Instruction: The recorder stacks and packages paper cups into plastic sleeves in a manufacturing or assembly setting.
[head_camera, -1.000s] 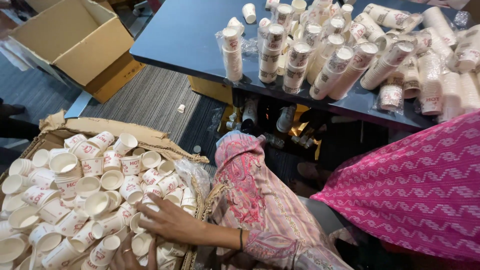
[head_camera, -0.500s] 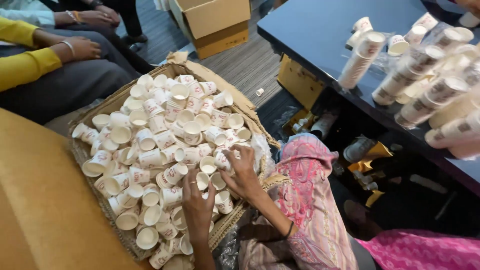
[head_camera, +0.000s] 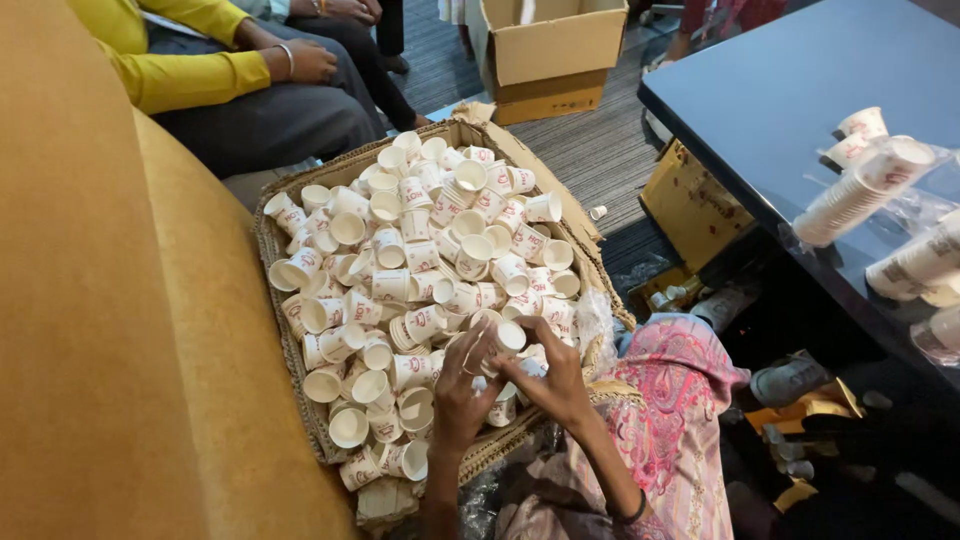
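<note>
A brown cardboard box (head_camera: 560, 205) beside me on the yellow sofa holds a heap of several small white paper cups (head_camera: 420, 260) with red print. Both my hands are raised together over the box's near corner. My left hand (head_camera: 462, 388) and my right hand (head_camera: 548, 372) grip a few of those paper cups (head_camera: 505, 338) between them; one cup's open mouth shows at the top, and my fingers hide the rest.
A yellow sofa (head_camera: 90, 300) fills the left. A person in yellow sleeves (head_camera: 190, 75) sits at the back. A second open carton (head_camera: 550, 50) stands on the grey carpet. On the dark table (head_camera: 780, 90) at the right lie stacked cup sleeves (head_camera: 860, 190).
The view swung left from the table onto the box. My hands, spread flat among the cups earlier, have lifted and closed together on a few cups.
</note>
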